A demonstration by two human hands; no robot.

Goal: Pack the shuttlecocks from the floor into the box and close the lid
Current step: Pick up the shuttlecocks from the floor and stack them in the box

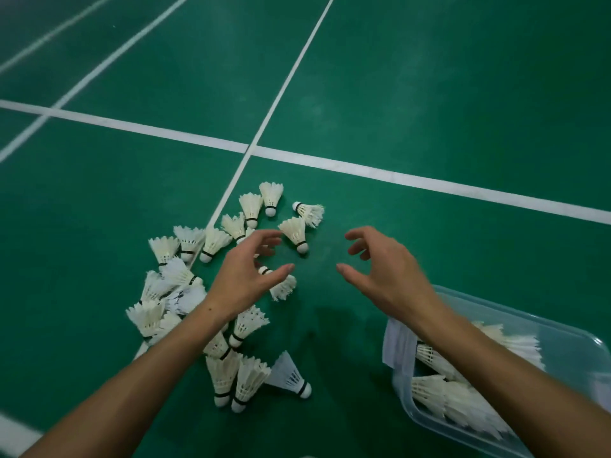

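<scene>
Several white feather shuttlecocks (215, 241) lie scattered on the green court floor, in a pile running from the centre down to the lower left. My left hand (246, 272) hovers over the pile with fingers spread and curled, empty, just above one shuttlecock (282, 287). Another shuttlecock (295, 233) stands just beyond its fingertips. My right hand (380, 266) is open and empty, held above bare floor to the right of the pile. A clear plastic box (568, 338) sits at the lower right beneath my right forearm, holding several shuttlecocks (439, 388). No lid is in view.
White court lines (413, 180) cross the green floor beyond the pile. A thinner line (287, 81) runs away from me through the pile. A white paper label (396, 342) hangs inside the box's near wall.
</scene>
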